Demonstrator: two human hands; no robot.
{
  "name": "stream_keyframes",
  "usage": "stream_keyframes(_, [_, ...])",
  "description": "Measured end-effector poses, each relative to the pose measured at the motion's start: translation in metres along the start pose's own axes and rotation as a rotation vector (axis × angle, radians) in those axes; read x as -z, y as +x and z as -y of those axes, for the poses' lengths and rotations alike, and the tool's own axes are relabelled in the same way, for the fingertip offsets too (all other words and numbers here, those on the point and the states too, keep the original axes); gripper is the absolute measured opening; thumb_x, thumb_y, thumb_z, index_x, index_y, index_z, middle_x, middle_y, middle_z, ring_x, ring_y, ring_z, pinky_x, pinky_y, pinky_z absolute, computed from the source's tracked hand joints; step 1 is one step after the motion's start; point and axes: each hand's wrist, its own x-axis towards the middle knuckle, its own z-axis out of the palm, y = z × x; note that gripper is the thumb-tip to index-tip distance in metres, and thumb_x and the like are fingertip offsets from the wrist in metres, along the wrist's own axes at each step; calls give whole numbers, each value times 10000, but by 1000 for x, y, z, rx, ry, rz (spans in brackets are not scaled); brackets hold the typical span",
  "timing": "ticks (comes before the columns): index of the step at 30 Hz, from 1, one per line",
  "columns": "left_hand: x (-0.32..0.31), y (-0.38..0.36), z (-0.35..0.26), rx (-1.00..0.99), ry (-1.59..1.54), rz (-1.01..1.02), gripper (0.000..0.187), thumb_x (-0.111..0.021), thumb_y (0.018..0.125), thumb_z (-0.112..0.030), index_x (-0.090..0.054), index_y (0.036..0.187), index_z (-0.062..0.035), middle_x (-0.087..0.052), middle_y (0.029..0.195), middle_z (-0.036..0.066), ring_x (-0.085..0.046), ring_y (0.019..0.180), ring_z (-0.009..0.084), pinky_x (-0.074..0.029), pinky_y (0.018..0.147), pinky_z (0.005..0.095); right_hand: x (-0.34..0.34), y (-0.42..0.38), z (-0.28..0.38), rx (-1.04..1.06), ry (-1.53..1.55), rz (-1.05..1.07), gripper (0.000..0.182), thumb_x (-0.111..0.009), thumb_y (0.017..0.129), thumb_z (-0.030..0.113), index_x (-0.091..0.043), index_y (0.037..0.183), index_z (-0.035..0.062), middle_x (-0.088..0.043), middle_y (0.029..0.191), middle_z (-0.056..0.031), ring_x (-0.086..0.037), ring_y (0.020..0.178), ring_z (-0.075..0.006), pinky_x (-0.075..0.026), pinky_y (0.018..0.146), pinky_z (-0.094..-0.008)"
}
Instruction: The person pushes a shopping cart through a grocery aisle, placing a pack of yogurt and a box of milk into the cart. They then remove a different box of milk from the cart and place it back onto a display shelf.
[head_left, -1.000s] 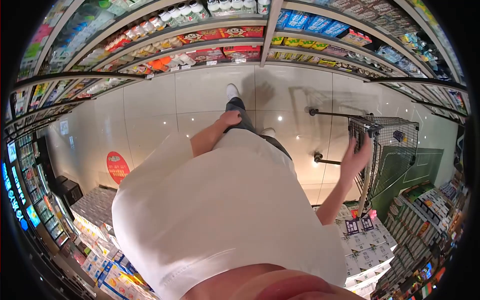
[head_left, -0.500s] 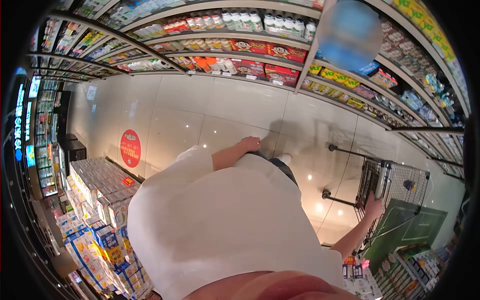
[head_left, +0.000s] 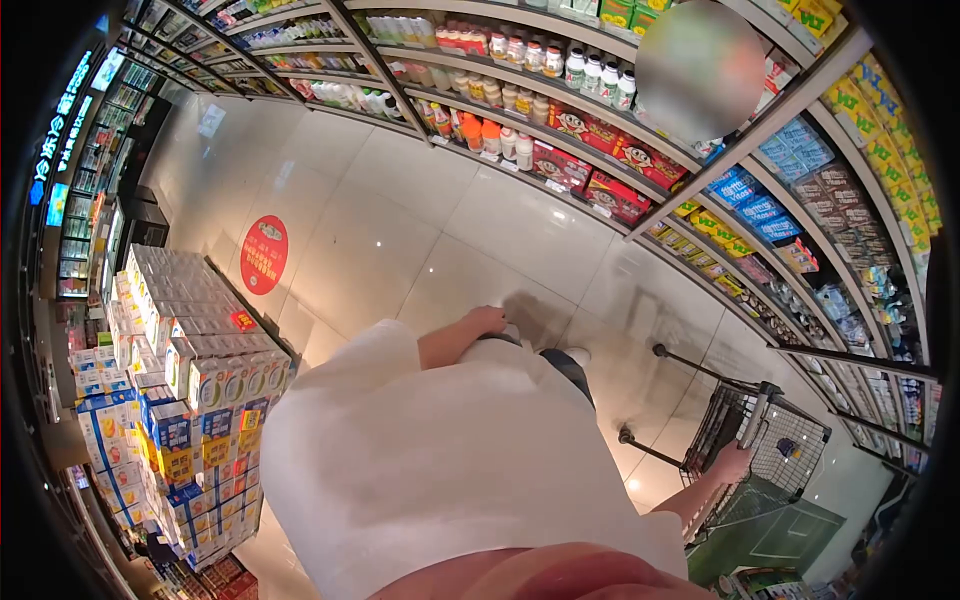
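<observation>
Near the middle of the view, my left hand (head_left: 488, 320) hangs beside my leg, its fingers curled; whatever they hold, if anything, is hidden. My right hand (head_left: 732, 463) is wrapped round the handle of a black wire shopping cart (head_left: 800, 432) at the lower right. A small dark blue and yellow item (head_left: 788, 449) shows in the cart's basket. The white shirt (head_left: 440, 440) I wear fills the centre, with a shoe (head_left: 579, 355) visible past my leg.
Long shelves (head_left: 560, 95) of bottles and boxes curve along the top and right. Stacked cartons (head_left: 225, 370) stand at the left. A round red sticker (head_left: 264, 255) lies on the tiled floor (head_left: 390, 200). A green mat (head_left: 770, 530) lies beneath the cart. Lit coolers (head_left: 85, 220) stand far left.
The view has turned, with the shelves shifting right and the carton stack showing more fully. My left hand appears slightly lower and further left. My right hand stays on the cart, now lower left in view.
</observation>
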Motion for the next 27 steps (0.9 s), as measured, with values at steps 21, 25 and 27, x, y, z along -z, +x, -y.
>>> stream_keyframes(21, [-66,-22,143,82,-144,-36,526,-633,893,-338,-672,1366,-112,-687,1352,205,-653,1260,387,-518,1071,490,10,-141,55,319,281,136,563,-629,975,560,-696,1009,1,-732,872,-231,-729,846,-433,-541,733,-564])
stream_keyframes(25, [-63,-13,152,15,-99,2,553,-619,915,-373,-653,1407,-122,-689,1360,201,-644,1279,389,-509,1092,484,38,-160,58,300,584,486,498,-667,992,532,-667,936,38,-665,747,-94,-647,695,-218,-479,616,-390])
stream_keyframes(27, [-57,-10,155,-50,-75,20,569,-631,916,-409,-657,1403,-115,-696,1348,208,-645,1279,392,-507,1097,471,51,-174,57,242,738,618,474,-685,1000,518,-652,900,56,-631,684,-25,-607,619,-111,-448,558,-304])
